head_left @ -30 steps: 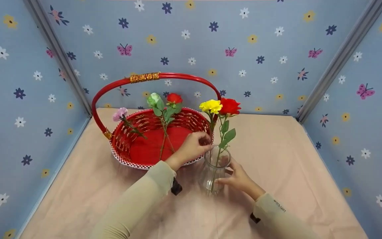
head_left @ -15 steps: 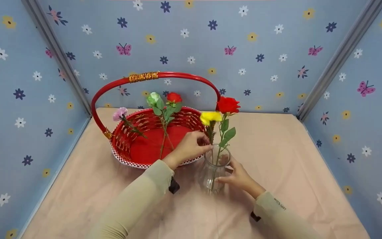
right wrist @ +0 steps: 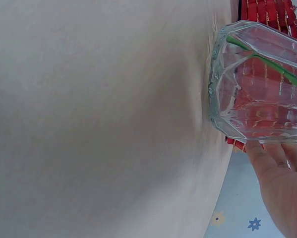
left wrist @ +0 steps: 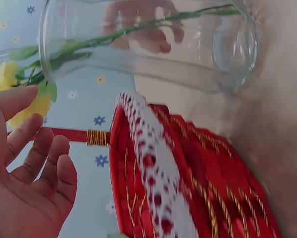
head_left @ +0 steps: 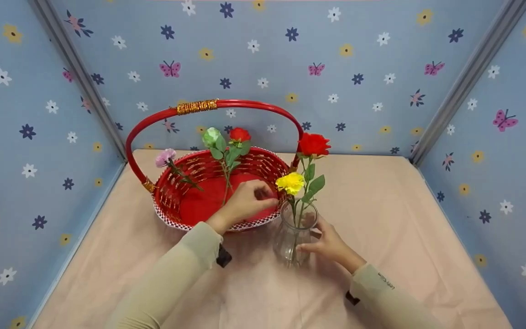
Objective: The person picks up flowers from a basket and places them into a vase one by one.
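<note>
A clear glass vase (head_left: 285,242) stands upright on the cloth. My right hand (head_left: 331,245) holds it from the right, thumb in front and fingers behind; the right wrist view shows that hand (right wrist: 282,183) against the glass. A yellow carnation (head_left: 290,183) and a red rose (head_left: 314,144) have their stems in the vase, the carnation lower than the rose. My left hand (head_left: 247,201) is just left of the carnation, over the basket's near right rim, fingers loosely bent and holding nothing. In the left wrist view the same hand (left wrist: 34,168) is apart from the vase.
The red woven basket (head_left: 171,221) with a tall arched handle (head_left: 254,105) stands left of the vase. In it lean a pink flower (head_left: 165,157), a pale green rose (head_left: 211,136) and a smaller red rose (head_left: 240,135). Patterned walls enclose the table.
The yellow carnation has sunk lower into the vase. My left hand has let go of it and moved left, away from the vase. The right hand stays on the vase.
</note>
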`<state>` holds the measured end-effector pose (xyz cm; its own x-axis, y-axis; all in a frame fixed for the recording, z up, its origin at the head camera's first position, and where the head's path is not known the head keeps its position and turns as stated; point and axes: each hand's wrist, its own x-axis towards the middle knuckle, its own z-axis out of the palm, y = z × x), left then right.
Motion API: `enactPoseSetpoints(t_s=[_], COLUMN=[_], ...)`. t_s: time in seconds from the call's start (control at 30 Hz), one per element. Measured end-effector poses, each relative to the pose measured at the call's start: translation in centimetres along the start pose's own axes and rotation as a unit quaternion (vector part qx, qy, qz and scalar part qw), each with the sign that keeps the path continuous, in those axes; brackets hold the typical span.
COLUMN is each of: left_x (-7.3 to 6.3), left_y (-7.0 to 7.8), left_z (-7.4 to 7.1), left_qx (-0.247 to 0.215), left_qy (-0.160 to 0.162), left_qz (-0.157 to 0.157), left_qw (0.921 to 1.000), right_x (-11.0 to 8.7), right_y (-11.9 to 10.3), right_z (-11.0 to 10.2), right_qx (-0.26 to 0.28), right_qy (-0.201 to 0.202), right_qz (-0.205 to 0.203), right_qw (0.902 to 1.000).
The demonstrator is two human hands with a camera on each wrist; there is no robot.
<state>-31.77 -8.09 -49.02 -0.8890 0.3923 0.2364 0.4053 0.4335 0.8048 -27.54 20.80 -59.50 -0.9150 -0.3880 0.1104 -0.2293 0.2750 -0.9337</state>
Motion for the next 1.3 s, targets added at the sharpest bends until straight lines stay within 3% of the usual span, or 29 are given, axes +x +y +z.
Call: enactPoseSetpoints(t_s=[0.43, 0.67, 0.97, 1.3], left_x=[-0.9, -1.1, -1.3, -1.5], left_y=[-1.0, -1.4, -2.3, -5.5], left_z=[-5.1, -7.6, -8.6, -9.0], left_qx=[-0.005, 0.0, 0.007, 0.0], left_qy=[0.036, 0.048, 0.047, 0.005], left_qz=[-0.041, -0.04, -0.054, -0.064], left_qw=[0.9985, 0.998, 0.9974, 0.9979], right_x=[0.1, 0.0, 0.1, 0.2], right_y=[0.1, 0.1, 0.2, 0.2], right_z=[0.0, -0.1, 0.0, 0.1], right_qx=[-0.002, -0.011, -0.012, -0.002], right_qy=[-0.003, -0.003, 0.001, 0.005], right_qz=[0.005, 0.002, -0.001, -0.001], right_qw=[1.0, 0.9999, 0.9999, 1.0])
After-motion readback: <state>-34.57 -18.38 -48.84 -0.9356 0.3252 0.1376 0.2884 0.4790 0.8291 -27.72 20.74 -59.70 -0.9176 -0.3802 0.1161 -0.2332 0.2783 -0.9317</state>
